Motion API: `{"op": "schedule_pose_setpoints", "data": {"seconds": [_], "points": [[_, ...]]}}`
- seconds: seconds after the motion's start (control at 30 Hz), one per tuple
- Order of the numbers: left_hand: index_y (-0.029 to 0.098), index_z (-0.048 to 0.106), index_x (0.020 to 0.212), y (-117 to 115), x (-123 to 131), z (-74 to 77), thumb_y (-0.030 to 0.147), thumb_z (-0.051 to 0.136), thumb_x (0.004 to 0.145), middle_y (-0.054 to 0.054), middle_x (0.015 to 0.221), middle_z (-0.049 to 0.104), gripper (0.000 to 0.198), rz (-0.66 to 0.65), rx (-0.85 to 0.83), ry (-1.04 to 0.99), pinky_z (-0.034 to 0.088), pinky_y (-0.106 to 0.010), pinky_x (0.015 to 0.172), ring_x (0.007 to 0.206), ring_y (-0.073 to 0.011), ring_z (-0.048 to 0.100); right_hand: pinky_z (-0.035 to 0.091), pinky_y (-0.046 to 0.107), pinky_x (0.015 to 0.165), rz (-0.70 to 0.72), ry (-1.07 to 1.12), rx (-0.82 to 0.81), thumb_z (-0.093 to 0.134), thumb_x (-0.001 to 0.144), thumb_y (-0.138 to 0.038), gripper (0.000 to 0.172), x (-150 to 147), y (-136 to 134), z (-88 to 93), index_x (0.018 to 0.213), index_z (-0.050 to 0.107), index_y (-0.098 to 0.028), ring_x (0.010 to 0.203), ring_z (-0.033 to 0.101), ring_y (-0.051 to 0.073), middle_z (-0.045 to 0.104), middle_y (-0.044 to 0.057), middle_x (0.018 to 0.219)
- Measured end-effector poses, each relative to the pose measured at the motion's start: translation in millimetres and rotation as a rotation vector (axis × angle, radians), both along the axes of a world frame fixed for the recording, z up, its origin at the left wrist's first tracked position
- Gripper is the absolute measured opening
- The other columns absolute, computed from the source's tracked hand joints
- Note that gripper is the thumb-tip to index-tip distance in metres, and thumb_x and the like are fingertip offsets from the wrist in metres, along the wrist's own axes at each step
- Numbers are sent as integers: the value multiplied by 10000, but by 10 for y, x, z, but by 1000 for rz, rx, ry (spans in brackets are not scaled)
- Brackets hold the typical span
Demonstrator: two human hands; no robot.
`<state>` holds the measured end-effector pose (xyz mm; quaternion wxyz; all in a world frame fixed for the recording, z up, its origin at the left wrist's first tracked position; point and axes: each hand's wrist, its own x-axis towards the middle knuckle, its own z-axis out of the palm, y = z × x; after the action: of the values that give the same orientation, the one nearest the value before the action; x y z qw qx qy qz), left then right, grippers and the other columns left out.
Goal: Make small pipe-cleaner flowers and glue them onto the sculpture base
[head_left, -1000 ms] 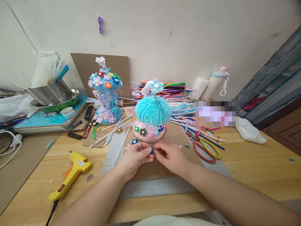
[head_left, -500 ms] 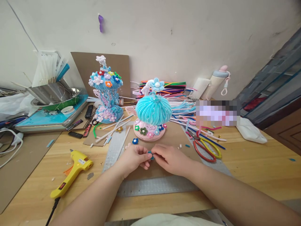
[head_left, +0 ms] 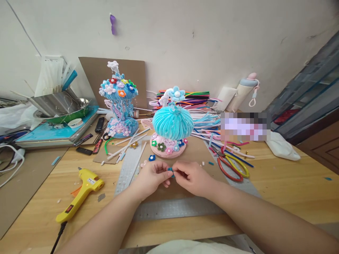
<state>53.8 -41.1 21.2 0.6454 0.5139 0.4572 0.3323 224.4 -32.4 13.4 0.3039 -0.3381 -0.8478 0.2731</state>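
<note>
Between the fingertips of both hands is a small teal pipe-cleaner piece [head_left: 171, 171], mostly covered by the fingers. My left hand [head_left: 155, 176] pinches it from the left, and my right hand [head_left: 189, 177] pinches it from the right. Just behind them stands a turquoise pipe-cleaner dome [head_left: 173, 123] on a pink round base [head_left: 167, 152] dotted with small flowers. A blue flower with a white centre [head_left: 152, 157] lies near my left hand. A finished-looking jellyfish-shaped decoration [head_left: 119, 98] covered in flowers stands further back on the left.
A yellow hot glue gun [head_left: 79, 194] lies at the left, its cord running to the front. Scissors with red and yellow handles [head_left: 233, 167] rest on the right. Bundled pipe cleaners [head_left: 206, 121] lie behind the dome. Under my hands is a cardboard sheet [head_left: 182, 194] on a cutting mat [head_left: 182, 209].
Both hands have shifted very slightly while the fingers keep working the teal piece. The whole view has moved a little; nothing else differs.
</note>
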Motion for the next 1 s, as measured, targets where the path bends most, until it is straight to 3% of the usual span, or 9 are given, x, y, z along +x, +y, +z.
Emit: {"op": "schedule_pose_setpoints", "data": {"seconds": [0.13,0.27,0.37,0.47,0.63,0.9,1.0], "points": [[142,567,697,-43,47,18,348,643,670,13,541,554,222,11,118,84,409,-223,503,486,-100,513,266,187,456,-114,109,-249,478,709,-136,113,-49,-12,-9,601,477,-170,493,351,70,419,-49,531],[157,588,692,-57,55,-17,290,597,714,-6,592,570,135,58,323,222,398,-229,534,547,-117,527,198,179,391,-138,309,-669,457,695,-169,111,-91,16,-23,586,436,-176,398,260,52,307,-86,442],[149,578,724,-32,41,-29,285,607,714,-17,630,587,139,101,278,130,417,-239,561,578,-120,535,168,174,362,-78,446,-819,477,743,-232,114,-102,38,-48,648,451,-173,353,241,38,355,-91,448],[135,559,777,0,16,-15,319,622,709,-27,665,600,206,82,121,-68,443,-249,564,613,-128,554,238,174,366,-6,459,-737,479,805,-338,181,-82,44,-61,756,488,-164,378,348,33,508,-37,625],[107,569,777,11,-36,-9,324,654,690,-34,703,597,249,-8,-25,-111,436,-219,515,570,-93,536,372,189,473,-12,302,-470,461,843,-298,124,-9,44,-14,853,516,-187,480,449,62,540,-26,686],[133,522,829,5,-65,-43,240,674,686,-2,732,567,235,-18,-150,-239,479,-223,582,605,-79,563,362,191,578,33,24,-129,482,833,-194,82,42,61,49,840,563,-189,632,500,86,591,-16,735],[131,525,831,10,-67,-61,258,663,698,-4,758,565,231,-37,-154,-226,489,-228,583,601,-78,572,349,182,554,20,6,-138,476,834,-192,94,37,51,51,822,569,-183,602,485,77,585,-19,710]]}}
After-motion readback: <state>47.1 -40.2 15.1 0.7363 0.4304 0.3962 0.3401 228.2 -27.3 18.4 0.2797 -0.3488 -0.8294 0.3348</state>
